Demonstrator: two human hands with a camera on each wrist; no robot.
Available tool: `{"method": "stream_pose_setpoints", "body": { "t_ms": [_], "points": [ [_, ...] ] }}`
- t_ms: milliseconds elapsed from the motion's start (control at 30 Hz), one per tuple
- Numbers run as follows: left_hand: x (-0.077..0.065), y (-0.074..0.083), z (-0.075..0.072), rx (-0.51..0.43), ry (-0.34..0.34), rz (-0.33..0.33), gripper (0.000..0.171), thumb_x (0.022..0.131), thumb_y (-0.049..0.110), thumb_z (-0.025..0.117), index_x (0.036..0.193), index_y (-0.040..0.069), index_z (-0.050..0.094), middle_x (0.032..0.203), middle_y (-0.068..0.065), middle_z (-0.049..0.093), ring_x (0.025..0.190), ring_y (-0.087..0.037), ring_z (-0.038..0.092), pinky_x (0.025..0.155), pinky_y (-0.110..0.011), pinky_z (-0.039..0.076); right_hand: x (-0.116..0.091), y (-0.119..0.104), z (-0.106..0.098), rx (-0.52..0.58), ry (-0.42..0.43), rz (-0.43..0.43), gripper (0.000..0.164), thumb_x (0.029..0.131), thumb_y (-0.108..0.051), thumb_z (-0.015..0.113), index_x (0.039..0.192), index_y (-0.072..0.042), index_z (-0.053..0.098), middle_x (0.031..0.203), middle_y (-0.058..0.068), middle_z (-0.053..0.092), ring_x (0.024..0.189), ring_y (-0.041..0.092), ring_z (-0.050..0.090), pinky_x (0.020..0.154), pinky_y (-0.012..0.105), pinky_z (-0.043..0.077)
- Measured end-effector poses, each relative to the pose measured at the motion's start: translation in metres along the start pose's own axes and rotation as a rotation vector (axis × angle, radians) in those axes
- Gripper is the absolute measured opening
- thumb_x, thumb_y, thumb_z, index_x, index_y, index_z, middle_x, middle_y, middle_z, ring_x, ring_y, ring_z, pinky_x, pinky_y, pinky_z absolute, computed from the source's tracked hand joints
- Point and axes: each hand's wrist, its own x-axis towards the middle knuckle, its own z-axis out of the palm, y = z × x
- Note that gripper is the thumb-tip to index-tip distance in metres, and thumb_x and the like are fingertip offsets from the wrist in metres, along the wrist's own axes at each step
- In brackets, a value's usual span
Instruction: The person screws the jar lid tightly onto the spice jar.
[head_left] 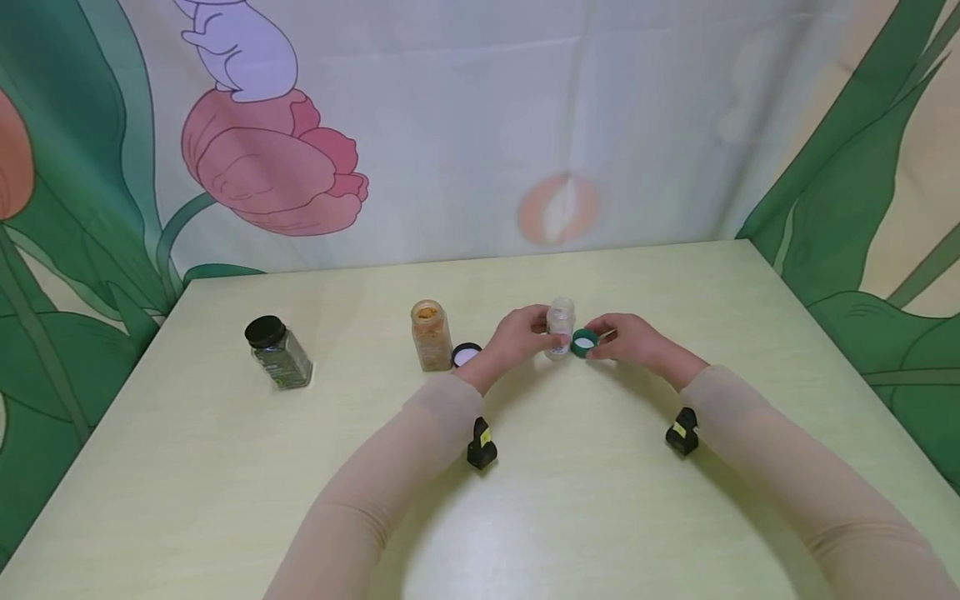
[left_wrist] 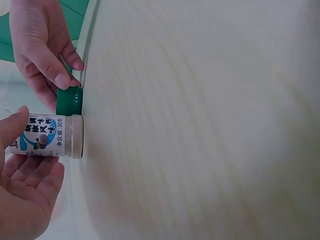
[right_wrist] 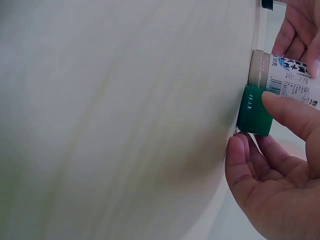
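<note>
A small clear seasoning bottle with a white label stands upright on the table, its neck uncapped. My left hand holds it between thumb and fingers; the label shows in the left wrist view. Right beside the bottle, a green cap sits at table level with its white inside facing up. My right hand pinches this cap, the thumb on its near side in the right wrist view, where the green wall shows. Some fingers of each hand are partly hidden.
Left of my left hand stands an uncapped jar of orange-brown powder, with a dark-rimmed lid lying beside it. A black-capped jar of dark green contents stands farther left. A printed curtain hangs behind the table.
</note>
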Motion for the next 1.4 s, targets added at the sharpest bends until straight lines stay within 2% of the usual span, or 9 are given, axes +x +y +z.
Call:
{"method": "stream_pose_setpoints", "body": {
  "t_ms": [333,633,1067,1400],
  "points": [
    [-0.002,0.001,0.003,-0.002,-0.002,-0.003,0.054,0.097,0.017,0.071,0.146,0.004,0.055,0.149,-0.015,0.059,0.141,-0.031,0.056,0.119,-0.043,0.045,-0.002,0.001,-0.001,-0.008,0.000,-0.005,0.048,0.099,-0.015,0.067,0.140,0.007,0.053,0.142,0.027,0.056,0.122,0.035,0.057,0.090,0.029,0.053],
    [0.000,0.004,0.002,0.001,0.000,-0.012,0.053,0.098,0.017,0.070,0.146,0.003,0.055,0.147,-0.016,0.061,0.140,-0.029,0.057,0.118,-0.041,0.046,-0.005,-0.002,-0.004,-0.004,0.008,-0.008,0.048,0.100,-0.015,0.067,0.139,0.007,0.052,0.141,0.027,0.056,0.123,0.036,0.057,0.092,0.031,0.054],
    [-0.002,0.003,0.003,0.018,-0.016,-0.021,0.053,0.098,0.016,0.070,0.147,0.002,0.054,0.147,-0.016,0.060,0.140,-0.029,0.056,0.119,-0.041,0.045,-0.003,0.001,-0.003,0.031,-0.013,0.013,0.050,0.100,-0.016,0.066,0.141,0.007,0.050,0.141,0.028,0.055,0.114,0.030,0.061,0.084,0.025,0.055],
    [-0.010,0.004,0.003,0.082,-0.038,-0.020,0.051,0.099,0.018,0.069,0.146,0.003,0.055,0.147,-0.016,0.061,0.140,-0.029,0.057,0.119,-0.041,0.046,-0.009,-0.001,-0.001,0.032,-0.003,0.015,0.049,0.100,-0.015,0.066,0.141,0.006,0.051,0.141,0.028,0.056,0.117,0.032,0.062,0.086,0.027,0.057]
  ]
}}
